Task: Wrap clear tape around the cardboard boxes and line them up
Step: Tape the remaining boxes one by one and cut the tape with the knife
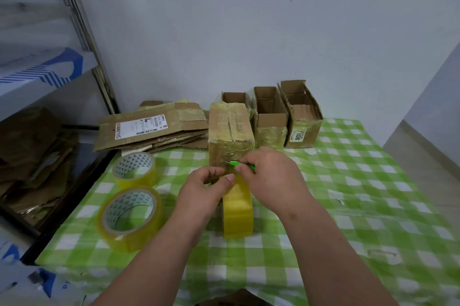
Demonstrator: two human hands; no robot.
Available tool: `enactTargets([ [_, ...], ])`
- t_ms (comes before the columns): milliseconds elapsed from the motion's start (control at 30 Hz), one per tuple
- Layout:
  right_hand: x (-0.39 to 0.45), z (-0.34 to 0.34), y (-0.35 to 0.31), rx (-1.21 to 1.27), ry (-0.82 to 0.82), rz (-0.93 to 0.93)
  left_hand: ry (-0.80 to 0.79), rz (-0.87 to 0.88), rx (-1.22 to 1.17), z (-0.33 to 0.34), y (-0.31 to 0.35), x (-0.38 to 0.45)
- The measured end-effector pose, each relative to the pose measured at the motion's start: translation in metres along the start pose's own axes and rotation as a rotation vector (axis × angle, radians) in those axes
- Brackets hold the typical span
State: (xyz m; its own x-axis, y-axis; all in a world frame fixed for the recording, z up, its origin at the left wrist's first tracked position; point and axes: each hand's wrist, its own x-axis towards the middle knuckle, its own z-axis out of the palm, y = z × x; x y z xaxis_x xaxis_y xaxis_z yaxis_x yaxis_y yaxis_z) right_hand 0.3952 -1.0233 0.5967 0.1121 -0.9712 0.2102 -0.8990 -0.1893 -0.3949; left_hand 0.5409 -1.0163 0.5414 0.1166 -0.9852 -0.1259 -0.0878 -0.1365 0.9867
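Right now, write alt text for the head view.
A right hand holds a green cutter against a taped cardboard box, while the left hand pinches tape from an upright tape roll. Two spare rolls lie left, and open boxes line the back of a green checked table.
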Motion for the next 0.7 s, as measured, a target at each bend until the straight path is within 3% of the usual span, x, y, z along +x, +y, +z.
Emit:
enactTargets([
  [367,0.005,0.007,-0.005,-0.063,0.002,-0.033,-0.028,0.004,-0.015,-0.001,-0.002,0.001],
  [600,-0.003,0.001,0.026,-0.085,-0.003,0.126,-0.038,-0.011,-0.024,-0.002,-0.002,0.003],
  [700,-0.008,0.006,0.043,0.022,0.006,0.235,-0.058,-0.025,-0.036,-0.002,0.001,0.003],
])
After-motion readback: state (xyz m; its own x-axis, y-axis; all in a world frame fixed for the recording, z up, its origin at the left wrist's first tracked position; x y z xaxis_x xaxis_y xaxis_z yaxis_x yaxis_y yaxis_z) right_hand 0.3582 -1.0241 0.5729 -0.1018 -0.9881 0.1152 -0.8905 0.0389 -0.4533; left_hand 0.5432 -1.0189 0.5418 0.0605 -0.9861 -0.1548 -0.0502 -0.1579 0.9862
